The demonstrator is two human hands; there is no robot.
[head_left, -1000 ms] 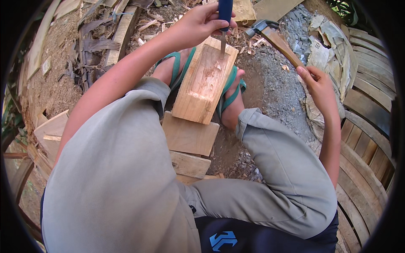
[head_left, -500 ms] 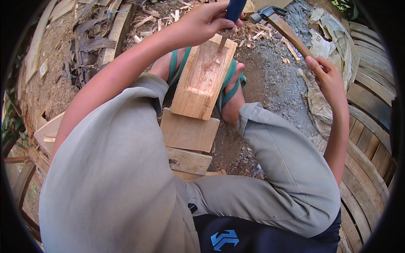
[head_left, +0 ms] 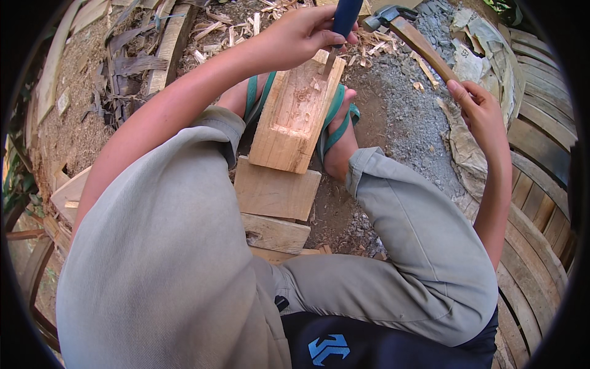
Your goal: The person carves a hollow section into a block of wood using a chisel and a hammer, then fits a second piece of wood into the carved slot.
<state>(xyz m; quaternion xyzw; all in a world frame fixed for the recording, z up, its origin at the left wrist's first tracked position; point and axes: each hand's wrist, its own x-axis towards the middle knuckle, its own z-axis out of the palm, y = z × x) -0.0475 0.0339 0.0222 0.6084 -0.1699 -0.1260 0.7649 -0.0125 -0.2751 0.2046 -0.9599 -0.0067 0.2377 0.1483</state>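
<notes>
My left hand (head_left: 301,38) is closed round the blue handle of a chisel (head_left: 346,18), held nearly upright. Its metal blade meets the far right part of a hollow cut into a wooden block (head_left: 284,150). The block lies between my feet, with its near end over a flat board. Out to the right, my right hand (head_left: 479,111) grips the wooden handle of a claw hammer (head_left: 424,48). The hammer's dark head is beside the top of the chisel handle, with what looks like a small gap between them.
Flat boards (head_left: 276,189) lie in a row below the block. Wood chips (head_left: 375,46) litter the ground beyond it. Grey gravel and a crumpled sack (head_left: 470,154) lie to the right, near a slatted wooden structure (head_left: 541,154). My feet in green sandals (head_left: 335,117) flank the block.
The chisel has shifted very slightly to the right and down, its blade still in the hollow. The hammer stays close to the handle top, and the block has hardly moved.
</notes>
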